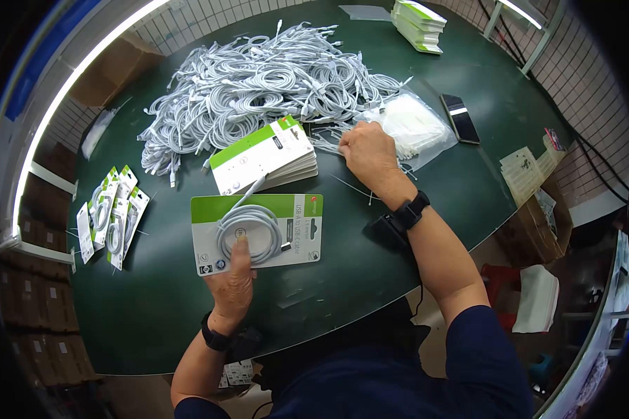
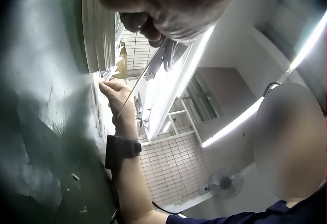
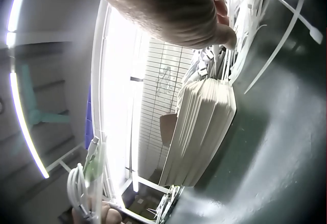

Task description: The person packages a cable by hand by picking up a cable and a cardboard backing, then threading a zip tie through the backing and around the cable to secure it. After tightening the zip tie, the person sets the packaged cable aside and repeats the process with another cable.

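Note:
My left hand point(image 1: 234, 283) grips a green-and-white packaging card point(image 1: 304, 241) from its lower edge, thumb on top, fingers hidden beneath. Under that thumb lies a coiled light-grey USB cable point(image 1: 226, 241), flat against the card; one plug sticks up past the top edge. My right hand point(image 1: 372, 157) reaches to loose white cable ties point(image 1: 323, 140), its thumb and fingertips pinching among them. In the right wrist view those cable ties point(image 3: 248, 35) run past the fingertips. A plastic bag of cable ties point(image 1: 416, 129) lies just beyond this hand.
A stack of cards point(image 1: 265, 157) stands between the hands, before a big heap of coiled cables point(image 1: 258, 91). Carded cables point(image 1: 112, 216) lie at the left. A phone point(image 1: 460, 119) and another card stack point(image 1: 419, 26) are at the right and back. An open carton point(image 1: 548, 220) stands beside the table.

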Motion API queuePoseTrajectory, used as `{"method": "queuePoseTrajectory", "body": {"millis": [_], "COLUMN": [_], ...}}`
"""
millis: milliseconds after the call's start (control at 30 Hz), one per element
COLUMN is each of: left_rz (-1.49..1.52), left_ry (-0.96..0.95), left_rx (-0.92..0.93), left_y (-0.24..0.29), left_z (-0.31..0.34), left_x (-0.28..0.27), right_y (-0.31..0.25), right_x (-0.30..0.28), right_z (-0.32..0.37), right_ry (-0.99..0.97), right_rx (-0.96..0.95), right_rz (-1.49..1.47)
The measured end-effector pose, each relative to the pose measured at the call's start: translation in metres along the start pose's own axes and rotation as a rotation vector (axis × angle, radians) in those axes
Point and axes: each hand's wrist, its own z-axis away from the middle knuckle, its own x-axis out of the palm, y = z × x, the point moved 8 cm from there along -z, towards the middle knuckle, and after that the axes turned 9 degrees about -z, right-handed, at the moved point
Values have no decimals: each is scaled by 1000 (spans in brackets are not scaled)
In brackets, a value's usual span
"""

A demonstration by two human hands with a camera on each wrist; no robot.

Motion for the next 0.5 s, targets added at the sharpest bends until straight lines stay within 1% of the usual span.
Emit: {"method": "queuePoseTrajectory", "body": {"millis": [133, 233, 333, 433, 500], "left_rz": [-57, -94, -139, -281, -367], "left_ry": [-8, -50, 27, -3, -25], "left_rx": [89, 99, 271, 497, 591], "left_y": [12, 17, 11, 19, 21], "left_z": [-10, -11, -9, -4, 3], "left_x": [-1, -3, -11, -11, -10], "right_y": [4, 9, 11, 7, -5], "right_x": [-9, -13, -19, -32, -45], "right_z": [-1, -3, -3, -2, 0], "right_ry": [16, 79, 89, 140, 202], "right_rx": [23, 3, -25, -28, -95], "right_rz": [-85, -116, -167, -280, -356]}}
